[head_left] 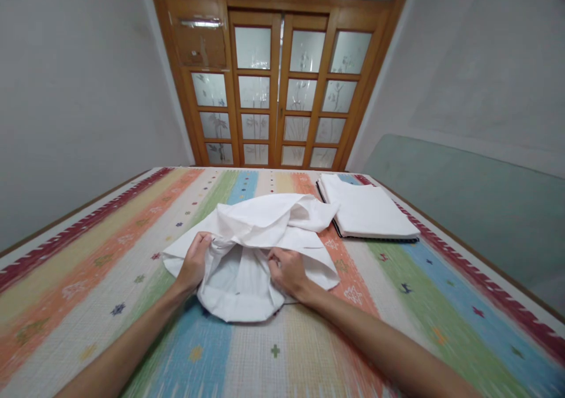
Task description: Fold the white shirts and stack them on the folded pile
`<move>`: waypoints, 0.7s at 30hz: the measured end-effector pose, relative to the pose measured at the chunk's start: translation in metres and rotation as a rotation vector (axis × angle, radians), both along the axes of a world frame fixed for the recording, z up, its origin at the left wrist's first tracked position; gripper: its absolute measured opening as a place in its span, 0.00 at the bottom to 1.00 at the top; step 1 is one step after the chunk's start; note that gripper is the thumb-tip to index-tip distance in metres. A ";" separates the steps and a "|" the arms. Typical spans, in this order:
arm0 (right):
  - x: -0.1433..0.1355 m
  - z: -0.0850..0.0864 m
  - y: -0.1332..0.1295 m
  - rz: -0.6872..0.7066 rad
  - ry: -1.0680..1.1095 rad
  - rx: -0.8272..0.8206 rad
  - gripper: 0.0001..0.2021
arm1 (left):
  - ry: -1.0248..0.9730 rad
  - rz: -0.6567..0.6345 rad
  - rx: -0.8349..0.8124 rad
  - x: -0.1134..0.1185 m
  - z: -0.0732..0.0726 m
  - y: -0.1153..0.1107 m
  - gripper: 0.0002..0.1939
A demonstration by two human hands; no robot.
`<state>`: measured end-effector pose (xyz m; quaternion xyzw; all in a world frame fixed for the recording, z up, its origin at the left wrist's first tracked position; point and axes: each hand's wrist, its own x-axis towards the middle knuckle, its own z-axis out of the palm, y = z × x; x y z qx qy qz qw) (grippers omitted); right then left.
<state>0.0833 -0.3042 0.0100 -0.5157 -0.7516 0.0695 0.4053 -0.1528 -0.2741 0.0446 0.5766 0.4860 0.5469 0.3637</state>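
Note:
A white cloth garment (260, 218) lies bunched in the middle of the table, its near opening (241, 280) spread so that the inside shows. My left hand (196, 261) is closed on the fabric at the left side of that opening. On the right side, my right hand (286, 268) pinches the cloth near the opening's edge, fingers curled. Folds rise between and behind both hands, and flat parts of the fabric spread out to the left and right. Which kind of garment it is I cannot tell.
A folded stack of white and dark cloth (371, 209) rests at the back right of the table. The striped, patterned tablecloth (282, 351) covers the table. Beyond it stand wooden doors with glass panes (278, 92). A pale green panel (468, 192) runs along the right.

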 end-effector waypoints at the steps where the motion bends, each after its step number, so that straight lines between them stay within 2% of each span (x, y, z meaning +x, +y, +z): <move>1: 0.005 0.007 0.005 -0.015 0.049 -0.032 0.09 | -0.023 0.032 0.020 -0.003 0.002 -0.001 0.15; 3: 0.015 0.025 0.014 -0.014 0.132 -0.077 0.14 | -0.044 0.052 0.061 -0.008 0.007 -0.005 0.15; 4: 0.019 0.034 0.018 0.000 0.166 -0.086 0.18 | -0.044 0.020 0.067 -0.009 0.010 -0.007 0.15; 7: 0.025 0.055 0.032 0.048 0.186 -0.022 0.25 | 0.023 -0.201 0.035 -0.012 0.016 -0.014 0.17; 10: 0.024 0.065 0.048 0.035 0.009 0.084 0.24 | 0.148 -0.433 0.056 -0.013 0.019 -0.019 0.17; 12: 0.021 0.066 0.058 0.007 -0.201 0.109 0.17 | 0.215 -0.505 0.133 -0.013 0.019 -0.020 0.15; 14: 0.016 0.068 0.064 -0.029 -0.397 0.091 0.10 | 0.313 -0.509 0.239 -0.014 0.017 -0.020 0.13; 16: 0.012 0.071 0.067 -0.080 -0.514 0.066 0.08 | 0.448 -0.495 0.352 -0.017 0.015 -0.019 0.10; 19: 0.013 0.084 0.070 -0.194 -0.564 0.084 0.11 | 0.643 -0.496 0.481 -0.023 0.012 -0.014 0.05; 21: 0.020 0.096 0.077 -0.319 -0.548 0.113 0.13 | 0.733 -0.466 0.544 -0.028 0.012 -0.011 0.06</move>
